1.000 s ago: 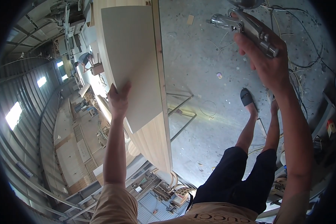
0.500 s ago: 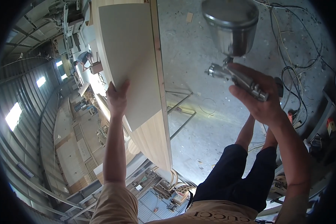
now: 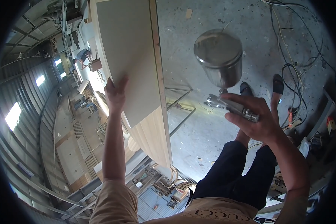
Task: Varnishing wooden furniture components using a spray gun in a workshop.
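The right hand (image 3: 259,121) is closing firmly around the body of a metal spray gun (image 3: 233,107), its fingers wrapping the handle while the shiny steel cup (image 3: 219,58) is standing upright on top of the gun, just above the nozzle end. The left hand (image 3: 115,93) is pressing flat, fingers spread, against the near edge of a large pale board (image 3: 128,56), gripping nothing but steadying the panel, which is leaning beside a long wooden plank (image 3: 156,130) with a lighter grain showing along its lower part. Below the arms, dark trousers (image 3: 239,175) are running down to 2 dark slippers (image 3: 261,86) planted on the grey concrete floor (image 3: 220,142). A thin metal frame (image 3: 181,112) is lying on the floor just beside the plank. Farther off, black cables (image 3: 291,71) are curling across the floor to the right of the feet. At the far left, the workshop is stretching away under a corrugated roof, and what seems to be another person (image 3: 82,56) is bending over something there, too small to tell clearly.
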`<state>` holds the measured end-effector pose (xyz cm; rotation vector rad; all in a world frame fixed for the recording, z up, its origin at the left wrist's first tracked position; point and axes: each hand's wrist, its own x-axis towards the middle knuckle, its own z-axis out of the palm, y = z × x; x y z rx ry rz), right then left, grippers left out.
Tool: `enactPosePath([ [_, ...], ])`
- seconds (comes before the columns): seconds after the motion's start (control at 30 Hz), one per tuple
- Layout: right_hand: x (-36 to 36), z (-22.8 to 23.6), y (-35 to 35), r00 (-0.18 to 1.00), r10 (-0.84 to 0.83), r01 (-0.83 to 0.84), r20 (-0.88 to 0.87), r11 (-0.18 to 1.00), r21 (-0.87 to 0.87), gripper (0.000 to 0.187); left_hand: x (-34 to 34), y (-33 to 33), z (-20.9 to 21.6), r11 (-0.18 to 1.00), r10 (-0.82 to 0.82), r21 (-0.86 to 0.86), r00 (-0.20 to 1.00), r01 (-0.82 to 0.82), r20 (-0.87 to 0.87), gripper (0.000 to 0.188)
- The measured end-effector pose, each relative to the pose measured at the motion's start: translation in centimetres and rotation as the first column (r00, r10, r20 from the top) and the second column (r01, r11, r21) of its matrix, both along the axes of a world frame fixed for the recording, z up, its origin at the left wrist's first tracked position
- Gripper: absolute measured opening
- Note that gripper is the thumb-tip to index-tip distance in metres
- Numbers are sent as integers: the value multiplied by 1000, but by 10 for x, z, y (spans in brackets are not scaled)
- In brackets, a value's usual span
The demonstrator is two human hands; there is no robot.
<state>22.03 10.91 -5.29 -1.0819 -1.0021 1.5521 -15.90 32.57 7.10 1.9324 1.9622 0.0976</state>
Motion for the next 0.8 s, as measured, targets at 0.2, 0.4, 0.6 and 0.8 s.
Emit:
enactPosePath([
  [0.2,12,-1,27,992,-125,124,-24,990,-64,46,-1,-1,3,1000,-10,-4,1000,10,1,37],
  [0.4,25,-20,57,938,-327,317,118,944,96,43,-6,-2,-2,1000,12,9,1000,-12,18,38],
  [0.6,45,-9,83,906,-388,387,167,921,40,37,-4,-3,0,1000,-3,10,1000,4,-4,39],
  [0.8,41,-14,91,862,-442,432,249,897,96,38,-12,0,-2,1000,-6,0,999,6,50,40],
])
